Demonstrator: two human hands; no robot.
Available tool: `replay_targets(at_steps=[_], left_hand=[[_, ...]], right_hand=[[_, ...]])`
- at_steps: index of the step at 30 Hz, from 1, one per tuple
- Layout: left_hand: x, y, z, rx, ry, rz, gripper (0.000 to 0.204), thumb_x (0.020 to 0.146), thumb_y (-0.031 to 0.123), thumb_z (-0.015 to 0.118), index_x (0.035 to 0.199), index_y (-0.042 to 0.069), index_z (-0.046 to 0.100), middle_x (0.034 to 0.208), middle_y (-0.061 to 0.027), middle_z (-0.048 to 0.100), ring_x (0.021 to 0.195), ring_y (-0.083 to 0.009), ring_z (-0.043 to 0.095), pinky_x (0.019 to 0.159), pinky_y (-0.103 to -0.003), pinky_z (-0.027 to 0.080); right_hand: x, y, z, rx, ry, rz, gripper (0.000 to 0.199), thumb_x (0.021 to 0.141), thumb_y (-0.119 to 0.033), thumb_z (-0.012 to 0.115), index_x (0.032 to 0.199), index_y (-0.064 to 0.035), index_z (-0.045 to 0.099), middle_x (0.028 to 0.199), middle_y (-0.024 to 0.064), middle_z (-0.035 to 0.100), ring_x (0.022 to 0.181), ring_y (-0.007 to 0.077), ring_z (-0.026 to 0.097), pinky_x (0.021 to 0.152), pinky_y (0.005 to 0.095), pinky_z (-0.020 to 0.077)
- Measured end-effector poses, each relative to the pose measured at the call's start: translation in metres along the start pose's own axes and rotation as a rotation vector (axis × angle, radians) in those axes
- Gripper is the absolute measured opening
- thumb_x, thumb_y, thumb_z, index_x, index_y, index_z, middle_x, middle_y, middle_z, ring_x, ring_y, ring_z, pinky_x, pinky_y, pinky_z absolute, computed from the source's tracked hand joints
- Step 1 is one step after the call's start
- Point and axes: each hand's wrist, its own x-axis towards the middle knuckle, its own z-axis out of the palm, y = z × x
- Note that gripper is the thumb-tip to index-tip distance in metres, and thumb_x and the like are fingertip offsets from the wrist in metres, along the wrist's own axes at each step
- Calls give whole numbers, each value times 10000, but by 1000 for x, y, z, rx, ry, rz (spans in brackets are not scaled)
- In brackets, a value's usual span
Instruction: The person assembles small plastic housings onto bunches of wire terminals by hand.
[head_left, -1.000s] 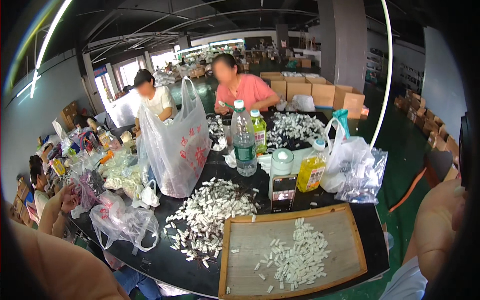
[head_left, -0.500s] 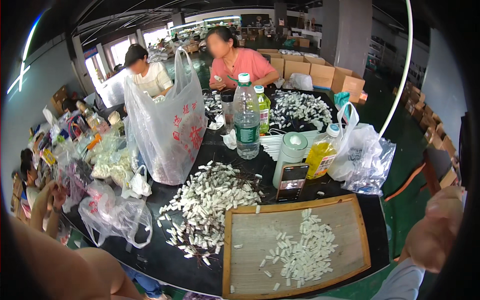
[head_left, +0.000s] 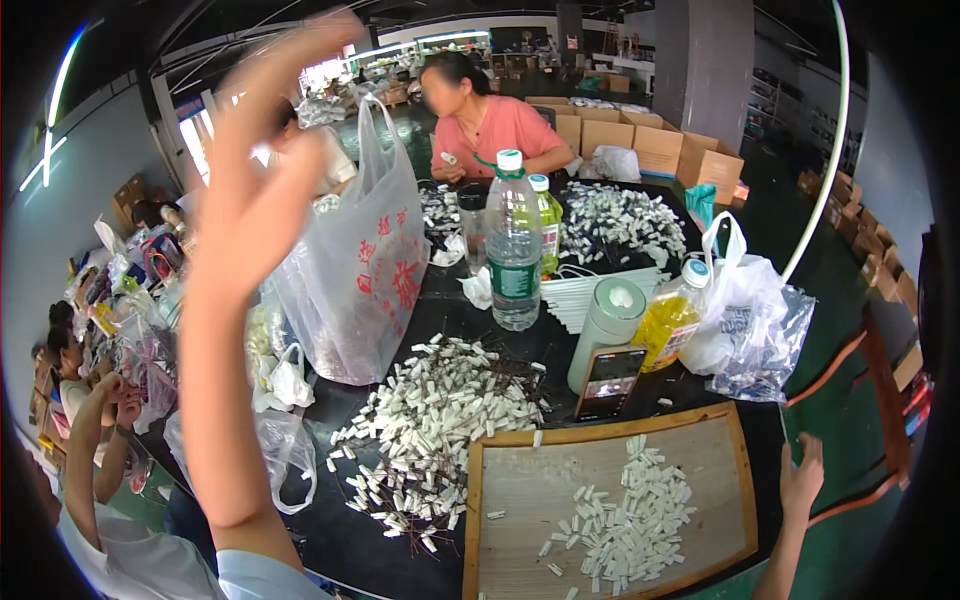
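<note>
My left hand [head_left: 255, 190] is raised high at the upper left, smeared by motion. Its thumb and fingers are spread apart, with nothing visible between them. Behind it stands a clear plastic bag [head_left: 350, 270] with red print. At the right, my right hand [head_left: 803, 478] hovers beside the table edge, thumb and forefinger apart and nothing seen in it. Nearest to it is a wood-framed tray [head_left: 540, 500] with small white pieces [head_left: 640, 510] scattered on its board. Left of the tray lies a heap of similar white pieces with thin dark wires [head_left: 430, 420].
A phone [head_left: 609, 382] leans against a pale green flask [head_left: 606, 325]. Nearby stand a large water bottle [head_left: 515, 255], a yellow drink bottle [head_left: 675, 315] and a white bag [head_left: 735, 300]. A person in pink [head_left: 500, 135] sits across the table; another person's arms [head_left: 100, 440] are at the left.
My left arm has swung up from the lower left to high in front of the bag. My right hand has dropped inward toward the tray's right side. The whole view has shifted slightly.
</note>
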Motion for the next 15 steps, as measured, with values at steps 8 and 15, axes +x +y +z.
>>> replay_targets(at_steps=[8,15], left_hand=[[-130,-220,102,719,-1944,93,374,796,91,509,1146,-22,576,993,-198,656,849,-276,662,790,-372,497],[-139,-156,80,-214,-1335,-1038,271,816,122,527,1041,24,642,835,-77,667,743,-210,678,602,-314,524]], right_hand=[[-62,52,68,-205,-180,6,511,934,-360,467,1263,29,438,1262,216,471,1204,380,422,977,471,346],[-61,53,63,-237,-233,81,503,951,-338,449,1284,38,426,1308,228,445,1222,385,410,990,461,342]])
